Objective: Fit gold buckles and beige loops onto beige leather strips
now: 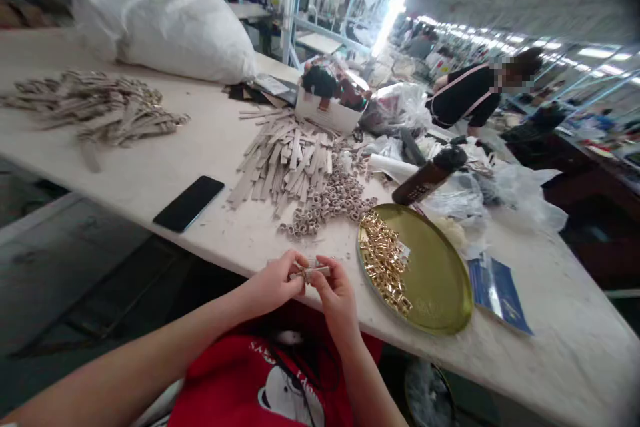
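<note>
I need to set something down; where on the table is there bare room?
Between the strap pile and the strip heap, behind the phone; also right of the blue packet. Crowded: the middle, with small rings, bottle and plastic bags, and the left of the tray, under gold pieces.

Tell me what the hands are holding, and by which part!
A small pale strip, pinched by the left hand and the right hand, seemingly toward opposite ends; exact spots are too small to tell.

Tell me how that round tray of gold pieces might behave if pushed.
The tray would probably slide rather than tip, being wide and low. The gold pieces are heaped loosely along one side, so they may shift and lifting could feel lopsided.
</note>
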{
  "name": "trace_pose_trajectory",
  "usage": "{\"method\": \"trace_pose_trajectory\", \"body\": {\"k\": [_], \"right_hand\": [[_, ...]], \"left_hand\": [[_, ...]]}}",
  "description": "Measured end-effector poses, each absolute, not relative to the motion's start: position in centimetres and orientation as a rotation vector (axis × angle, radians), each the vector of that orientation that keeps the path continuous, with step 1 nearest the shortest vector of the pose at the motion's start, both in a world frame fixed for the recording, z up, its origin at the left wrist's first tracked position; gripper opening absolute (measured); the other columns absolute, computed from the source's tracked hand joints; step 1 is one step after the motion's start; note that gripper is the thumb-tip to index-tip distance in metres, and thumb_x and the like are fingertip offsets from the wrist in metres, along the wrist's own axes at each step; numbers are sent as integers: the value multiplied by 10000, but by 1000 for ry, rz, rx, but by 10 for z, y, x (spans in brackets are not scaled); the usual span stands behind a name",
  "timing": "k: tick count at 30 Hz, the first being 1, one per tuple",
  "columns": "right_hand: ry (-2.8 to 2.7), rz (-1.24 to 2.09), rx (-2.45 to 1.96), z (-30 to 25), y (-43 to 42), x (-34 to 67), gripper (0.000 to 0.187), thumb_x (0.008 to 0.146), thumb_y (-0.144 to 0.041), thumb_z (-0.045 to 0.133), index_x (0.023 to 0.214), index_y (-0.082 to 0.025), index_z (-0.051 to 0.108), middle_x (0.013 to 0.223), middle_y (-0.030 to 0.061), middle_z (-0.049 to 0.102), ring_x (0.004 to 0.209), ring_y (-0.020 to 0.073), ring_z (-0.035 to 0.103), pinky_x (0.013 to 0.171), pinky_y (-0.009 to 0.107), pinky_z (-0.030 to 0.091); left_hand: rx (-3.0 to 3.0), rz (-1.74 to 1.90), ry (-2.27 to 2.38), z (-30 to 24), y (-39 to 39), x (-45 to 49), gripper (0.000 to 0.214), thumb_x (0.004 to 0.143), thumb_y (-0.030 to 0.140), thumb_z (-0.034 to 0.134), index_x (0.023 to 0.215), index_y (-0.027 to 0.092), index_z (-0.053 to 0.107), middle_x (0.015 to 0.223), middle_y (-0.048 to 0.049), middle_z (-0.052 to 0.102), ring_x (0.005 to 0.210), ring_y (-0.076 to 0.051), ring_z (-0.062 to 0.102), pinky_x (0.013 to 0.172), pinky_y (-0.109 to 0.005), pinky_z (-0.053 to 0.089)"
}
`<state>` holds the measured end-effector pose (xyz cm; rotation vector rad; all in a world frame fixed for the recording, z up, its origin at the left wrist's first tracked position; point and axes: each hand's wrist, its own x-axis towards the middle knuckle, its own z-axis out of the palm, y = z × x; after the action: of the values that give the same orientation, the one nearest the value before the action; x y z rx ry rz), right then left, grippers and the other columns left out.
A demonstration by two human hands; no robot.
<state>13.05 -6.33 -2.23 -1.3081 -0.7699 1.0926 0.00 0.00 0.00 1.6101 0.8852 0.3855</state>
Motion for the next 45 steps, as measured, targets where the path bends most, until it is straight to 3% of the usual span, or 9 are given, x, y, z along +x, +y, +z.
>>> {"method": "trace_pose_trajectory", "body": {"k": [4,9,13,18,25,32,39,43,45], "right_hand": [[-646,1245,-1173,-21,-69,139,296,816,-450,502,856,-181,619,739,6,613,672,114,549,661,253,445],[-442,1482,-997,-20,-66,142,240,734,-416,622,700,-180,604,688,-11,589,656,107,545,655,241,453],[-518,1438,-1127,-27,-64,142,131,693,-292,680,744,-199,604,680,-40,582,620,85,522,616,202,428],[-644,1634,-1207,-35,-65,150,280,718,-355,644,961,-223,601,760,-22,608,672,110,539,654,235,422],[-591,1773,-1117,-41,-66,156,251,670,-312,699,847,-194,566,725,-33,590,627,93,511,592,202,384],[-525,1847,-1082,-44,-70,153,260,631,-298,722,712,-183,503,646,-44,522,570,88,458,543,198,353],[-514,1476,-1182,-38,-74,139,251,677,-364,662,704,-196,477,632,-43,463,564,97,433,576,235,385],[-747,1168,-1398,-35,-79,134,220,707,-298,628,832,-213,468,677,-53,466,560,84,425,532,208,369],[-917,1168,-1472,-33,-84,134,200,729,-286,590,884,-210,488,633,-60,448,518,81,396,476,199,332]], "left_hand": [[1538,341,853,-1,0,-5,143,737,219,462,862,193,397,644,43,577,499,-90,492,472,-190,377],[1451,331,909,-8,3,-6,184,732,285,504,828,199,373,602,57,560,511,-103,522,480,-196,391],[1556,272,962,-11,5,-4,137,720,286,510,764,190,423,547,61,527,499,-107,514,443,-184,348],[1547,222,965,-11,7,0,171,728,320,514,801,194,425,579,54,563,492,-109,514,433,-185,338],[1707,136,1047,-7,13,3,247,704,416,556,769,186,496,625,30,593,597,-145,545,496,-204,347],[1719,107,1049,-5,9,4,223,693,389,560,760,177,539,628,20,582,599,-145,530,506,-205,351],[1350,135,828,2,3,-9,223,696,343,593,784,173,479,620,43,573,541,-100,510,492,-186,367],[1230,158,803,0,-3,-15,242,672,296,624,816,167,478,615,52,574,555,-101,538,514,-189,389],[1222,167,811,-4,-7,-16,229,676,290,619,818,162,493,632,46,584,570,-104,548,528,-196,404]]}}
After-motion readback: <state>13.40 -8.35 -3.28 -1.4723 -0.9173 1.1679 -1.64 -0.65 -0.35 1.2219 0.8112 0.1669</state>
